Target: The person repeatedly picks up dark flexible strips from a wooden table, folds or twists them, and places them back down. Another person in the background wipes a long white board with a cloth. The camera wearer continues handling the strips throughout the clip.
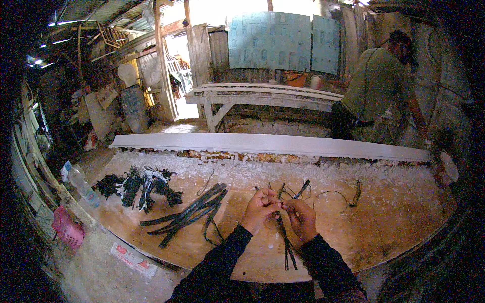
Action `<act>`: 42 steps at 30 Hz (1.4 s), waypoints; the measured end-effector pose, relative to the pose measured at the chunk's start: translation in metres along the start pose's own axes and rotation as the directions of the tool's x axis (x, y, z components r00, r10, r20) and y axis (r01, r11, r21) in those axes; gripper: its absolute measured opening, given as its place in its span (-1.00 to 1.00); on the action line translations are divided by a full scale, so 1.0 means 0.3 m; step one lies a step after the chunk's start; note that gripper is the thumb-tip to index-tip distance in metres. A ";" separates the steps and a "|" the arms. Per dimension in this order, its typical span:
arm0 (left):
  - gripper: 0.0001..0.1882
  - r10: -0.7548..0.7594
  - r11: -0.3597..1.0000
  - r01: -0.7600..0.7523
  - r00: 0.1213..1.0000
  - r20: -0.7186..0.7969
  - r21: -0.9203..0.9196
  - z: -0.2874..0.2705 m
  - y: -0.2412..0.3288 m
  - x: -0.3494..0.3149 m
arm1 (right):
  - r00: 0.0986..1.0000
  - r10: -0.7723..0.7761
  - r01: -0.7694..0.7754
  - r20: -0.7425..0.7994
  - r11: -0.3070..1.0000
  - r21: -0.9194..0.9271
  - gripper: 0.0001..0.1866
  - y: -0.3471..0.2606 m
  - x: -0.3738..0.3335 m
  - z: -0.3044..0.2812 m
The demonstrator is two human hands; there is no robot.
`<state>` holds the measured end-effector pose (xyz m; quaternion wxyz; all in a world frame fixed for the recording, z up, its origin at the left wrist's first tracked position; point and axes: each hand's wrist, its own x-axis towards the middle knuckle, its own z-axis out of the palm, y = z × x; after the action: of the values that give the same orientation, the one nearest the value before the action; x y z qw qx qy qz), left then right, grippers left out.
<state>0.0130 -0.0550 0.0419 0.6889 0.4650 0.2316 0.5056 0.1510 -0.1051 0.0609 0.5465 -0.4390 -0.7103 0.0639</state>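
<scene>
My left hand (258, 211) and my right hand (301, 218) meet over the wooden table, fingertips pinched close together. What lies between the fingers is too small to make out. Dark narrow strips (287, 245) run beneath and between my hands, crossing near their lower ends, with more ends sticking out beyond my fingers. To the left lies a loose pile of flat dark strips (189, 214). Farther left are several tied-looking black bundles (146, 189) with whitish streaks. Right of my hands, a thin wire (331, 192) curves across the wood toward a small dark twisted bunch (356, 194).
A long white-coated beam (268, 145) lines the table's far side, with white crumbs (242, 169) along it. A clear plastic bottle (81, 184) and pink basket (68, 227) are at left. Behind stand a white bench (262, 93) and, at right, another person (376, 83) bending away.
</scene>
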 end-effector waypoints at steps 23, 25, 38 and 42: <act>-0.73 0.400 0.831 -0.395 0.913 0.072 0.390 0.038 -0.008 -0.011 | 0.917 0.397 -0.370 0.042 0.805 0.464 -0.93 0.006 0.010 0.005; -0.62 0.368 0.867 -0.366 0.928 0.061 0.336 0.033 -0.009 -0.007 | 0.935 0.354 -0.329 0.016 0.852 0.407 -0.92 -0.009 0.008 -0.002; -0.68 0.599 0.448 -0.498 0.784 0.165 0.742 0.009 -0.067 -0.006 | 0.905 0.417 -0.393 0.083 0.746 0.537 -0.91 -0.085 0.014 -0.028; -0.69 0.643 0.326 -0.531 0.731 0.229 0.782 0.003 -0.075 -0.005 | 0.967 0.253 -0.232 -0.034 0.926 0.297 -0.95 -0.057 0.021 -0.003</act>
<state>0.0240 -0.0579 0.0223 0.1510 0.7431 0.2919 0.5830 0.1420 -0.1116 0.0754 0.6182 -0.4405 -0.6131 0.2189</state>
